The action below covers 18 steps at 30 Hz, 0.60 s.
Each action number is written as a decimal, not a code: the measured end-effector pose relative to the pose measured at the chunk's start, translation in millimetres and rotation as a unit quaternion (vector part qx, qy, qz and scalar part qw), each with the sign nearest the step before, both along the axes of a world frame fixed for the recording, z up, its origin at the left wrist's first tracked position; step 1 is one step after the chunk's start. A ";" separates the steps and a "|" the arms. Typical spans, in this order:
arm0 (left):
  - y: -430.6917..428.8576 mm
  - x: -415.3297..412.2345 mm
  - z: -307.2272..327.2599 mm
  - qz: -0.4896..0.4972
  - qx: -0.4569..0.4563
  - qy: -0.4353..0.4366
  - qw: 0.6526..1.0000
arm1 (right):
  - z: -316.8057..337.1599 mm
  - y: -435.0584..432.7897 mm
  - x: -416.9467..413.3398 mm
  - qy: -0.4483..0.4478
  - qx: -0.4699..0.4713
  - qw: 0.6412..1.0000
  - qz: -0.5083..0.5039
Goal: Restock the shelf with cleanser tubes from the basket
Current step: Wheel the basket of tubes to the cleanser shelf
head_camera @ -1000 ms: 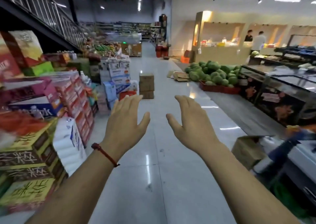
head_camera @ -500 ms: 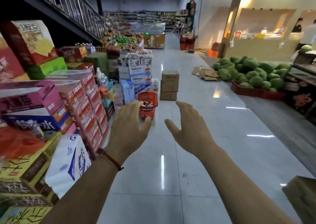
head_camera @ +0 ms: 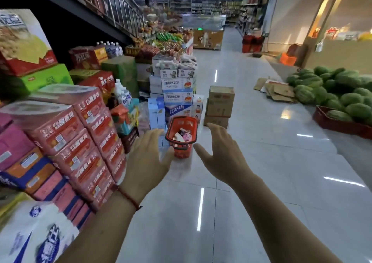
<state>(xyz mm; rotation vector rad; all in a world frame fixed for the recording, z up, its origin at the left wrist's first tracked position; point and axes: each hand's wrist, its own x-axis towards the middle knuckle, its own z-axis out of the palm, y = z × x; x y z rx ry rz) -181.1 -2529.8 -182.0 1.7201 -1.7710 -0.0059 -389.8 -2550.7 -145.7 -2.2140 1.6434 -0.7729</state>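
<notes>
- Left hand [head_camera: 147, 162]: raised at 6 o'clock of the view, palm down, grip wide and holding nothing; a red cord sits at the wrist.
- Right hand [head_camera: 223, 158]: raised beside it, well apart from the left, fingers spread, grip wide and empty.
- Red basket [head_camera: 182, 136]: stands on the floor [head_camera: 261, 162] ahead at 12 o'clock of the hands, seen between them and not touched. Packets lie inside, pale and pink; too small to tell whether they are cleanser tubes.
- Shelf to restock: none can be singled out. Distant shelving [head_camera: 211, 7] shows far down the aisle at 12 o'clock.
- Risk, glossy floor: strip-light reflections suggest a slick surface; a hurried walk to the basket could slip.
- Risk, stacked red cartons [head_camera: 80, 138]: they crowd the aisle at 9 o'clock, near the left forearm; a swung elbow might knock one loose.
- Risk, brown cartons [head_camera: 220, 106]: stacked just beside the basket at 1 o'clock; a careless lift could bump them.
- Risk, basket handle: it lies folded down on the rim; lifting by one side would likely tip the contents out.
- Risk, flattened cardboard [head_camera: 277, 89] at 2 o'clock: a trip hazard if the route veers right toward the watermelons [head_camera: 342, 93].
</notes>
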 end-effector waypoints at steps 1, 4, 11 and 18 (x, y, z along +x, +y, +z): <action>-28.7 -3.7 0.1 0.006 0.002 0.008 1.000 | 0.3 -33.2 -2.4 0.002 0.002 1.000 0.004; -113.1 -12.4 -9.7 0.024 0.012 0.036 0.999 | -4.8 -128.8 -4.4 -0.009 0.018 1.000 0.021; -332.3 -1.9 -73.0 0.068 0.034 0.092 0.993 | -53.9 -358.8 20.8 -0.020 0.049 0.996 0.071; -538.6 12.2 -90.2 0.093 0.093 0.142 0.981 | -70.8 -579.3 27.8 0.022 0.079 0.995 0.059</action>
